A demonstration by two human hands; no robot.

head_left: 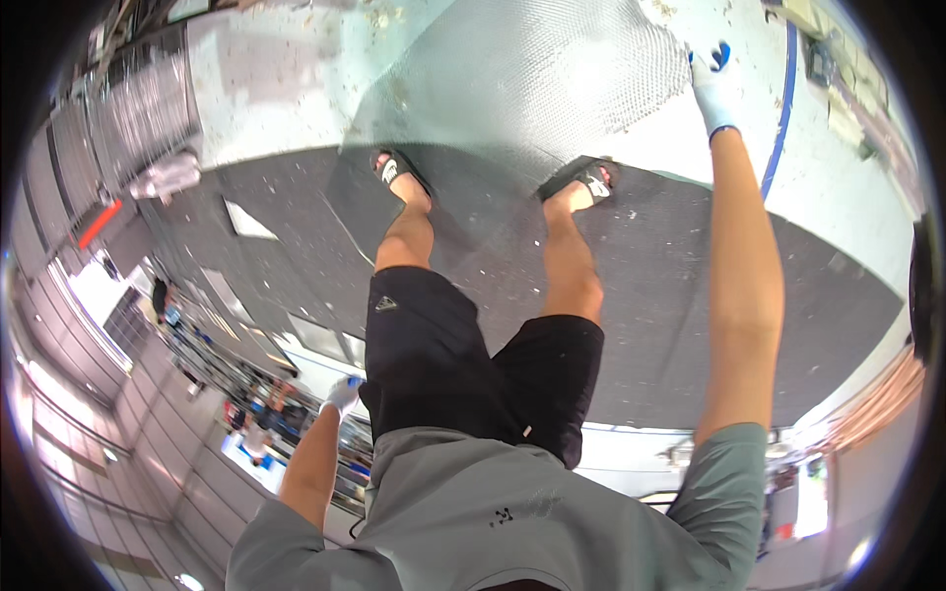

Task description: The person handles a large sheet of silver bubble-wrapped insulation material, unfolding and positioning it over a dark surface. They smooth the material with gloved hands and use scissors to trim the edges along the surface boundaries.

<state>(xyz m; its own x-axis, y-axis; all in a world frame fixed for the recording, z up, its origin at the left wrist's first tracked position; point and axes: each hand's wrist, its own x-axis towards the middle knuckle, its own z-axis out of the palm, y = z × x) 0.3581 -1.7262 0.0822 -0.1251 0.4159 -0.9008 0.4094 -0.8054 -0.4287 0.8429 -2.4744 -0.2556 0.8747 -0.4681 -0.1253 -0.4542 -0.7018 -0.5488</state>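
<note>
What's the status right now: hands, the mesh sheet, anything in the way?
Right hand, gloved, grips the mesh sheet at its right edge. Left hand, gloved, at the hip, grip unclear. Both sandalled feet stand at the sheet's near edge.

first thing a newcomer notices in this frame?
The big sheet of fine mesh spread across the top centre, with the gloved right hand stretched out to its right edge. Next, the person's own bare legs and sandalled feet planted on the mesh's near edge. The gloved left hand hangs back at lower left.
</note>
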